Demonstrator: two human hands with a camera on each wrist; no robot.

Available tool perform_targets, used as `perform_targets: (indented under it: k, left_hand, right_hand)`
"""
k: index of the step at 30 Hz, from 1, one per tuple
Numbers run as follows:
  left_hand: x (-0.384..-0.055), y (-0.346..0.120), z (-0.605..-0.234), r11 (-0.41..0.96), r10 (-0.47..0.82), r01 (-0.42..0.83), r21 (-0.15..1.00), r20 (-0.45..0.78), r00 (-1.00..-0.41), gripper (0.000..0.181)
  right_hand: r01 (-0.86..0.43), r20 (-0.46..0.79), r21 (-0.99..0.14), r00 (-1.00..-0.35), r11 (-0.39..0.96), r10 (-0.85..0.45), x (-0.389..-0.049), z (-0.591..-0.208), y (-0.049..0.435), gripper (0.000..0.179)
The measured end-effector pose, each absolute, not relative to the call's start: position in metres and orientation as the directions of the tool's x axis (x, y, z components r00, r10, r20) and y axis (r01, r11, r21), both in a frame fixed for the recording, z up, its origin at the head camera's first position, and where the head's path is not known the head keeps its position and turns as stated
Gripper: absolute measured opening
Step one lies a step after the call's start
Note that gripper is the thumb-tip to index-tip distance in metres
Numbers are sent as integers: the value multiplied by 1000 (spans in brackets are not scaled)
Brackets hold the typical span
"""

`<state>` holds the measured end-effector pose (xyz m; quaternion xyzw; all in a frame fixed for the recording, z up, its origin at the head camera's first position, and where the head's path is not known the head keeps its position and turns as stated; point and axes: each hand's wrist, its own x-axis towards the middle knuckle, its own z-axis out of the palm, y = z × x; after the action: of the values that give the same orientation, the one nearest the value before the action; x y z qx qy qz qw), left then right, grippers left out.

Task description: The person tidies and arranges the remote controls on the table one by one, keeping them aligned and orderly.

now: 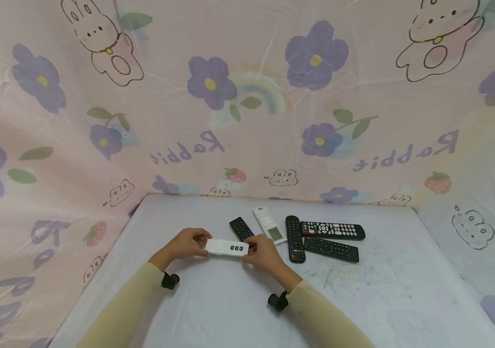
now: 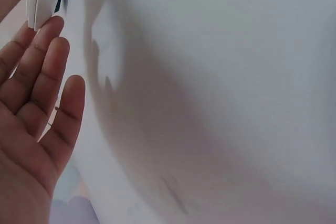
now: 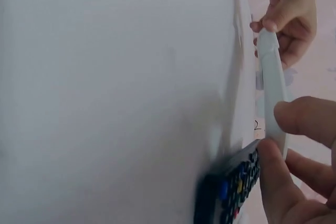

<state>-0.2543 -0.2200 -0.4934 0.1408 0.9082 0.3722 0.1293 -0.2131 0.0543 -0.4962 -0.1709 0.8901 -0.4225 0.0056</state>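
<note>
A slim white remote control with three dark buttons lies crosswise between my two hands. Its left end is pinched by my left hand, and the right end by my right hand. From the right wrist view the remote appears edge-on, with the thumb and fingertips of the near hand on its sides and the other hand at its far end. In the left wrist view, several fingers are loosely extended beneath one end of it. Just behind it, a small black remote is partly hidden by the right hand.
Behind the right hand lies a white remote with a small screen. Three longer black remotes, one upright and two crosswise, lie close together to its right. Patterned fabric hangs around the white tabletop.
</note>
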Motion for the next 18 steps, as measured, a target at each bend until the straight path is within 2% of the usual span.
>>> perform_targets:
  k: [9, 18]
  left_hand:
    - [-229, -219, -486, 686, 402, 262, 679, -53, -914, 39]
    - [-205, -216, -482, 685, 392, 279, 672, -18, -920, 40]
  right_hand:
    - [-257, 111, -800, -952, 543, -287, -219, -495, 58, 40]
    - [-281, 99, -807, -931, 520, -350, -227, -493, 60, 37]
